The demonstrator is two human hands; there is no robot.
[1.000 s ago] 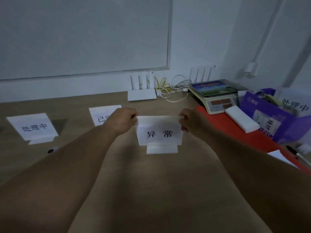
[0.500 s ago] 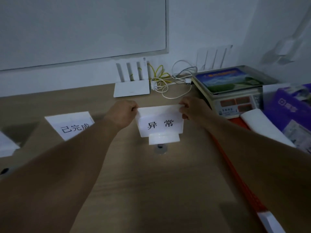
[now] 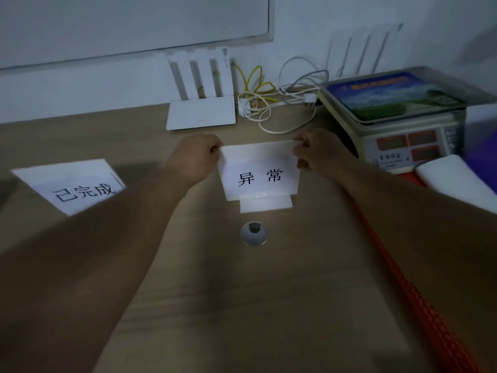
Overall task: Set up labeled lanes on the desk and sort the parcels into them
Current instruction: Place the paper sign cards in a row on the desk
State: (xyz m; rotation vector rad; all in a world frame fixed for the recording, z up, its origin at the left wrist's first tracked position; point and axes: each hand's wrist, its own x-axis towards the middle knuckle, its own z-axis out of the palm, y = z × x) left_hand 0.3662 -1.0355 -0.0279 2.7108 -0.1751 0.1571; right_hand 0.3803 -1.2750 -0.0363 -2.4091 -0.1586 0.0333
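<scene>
A white sign stand (image 3: 259, 173) printed 异常 stands on the wooden desk (image 3: 242, 305) at the middle. My left hand (image 3: 197, 156) pinches its top left corner and my right hand (image 3: 313, 150) pinches its top right corner. A second sign (image 3: 78, 185) printed 已完成 stands to the left, partly covered by my left forearm. A white flat parcel (image 3: 454, 177) lies at the right on a red mat (image 3: 419, 300).
A white router (image 3: 201, 103) and a tangle of cables (image 3: 271, 100) sit by the back wall. A weighing scale (image 3: 398, 114) stands at the back right. A round cable hole (image 3: 254, 234) lies just in front of the sign stand.
The view has swung right and closer, so the leftmost sign has dropped out of sight. Both hands keep hold of the 异常 sign, which now stands further back, behind the cable hole.
</scene>
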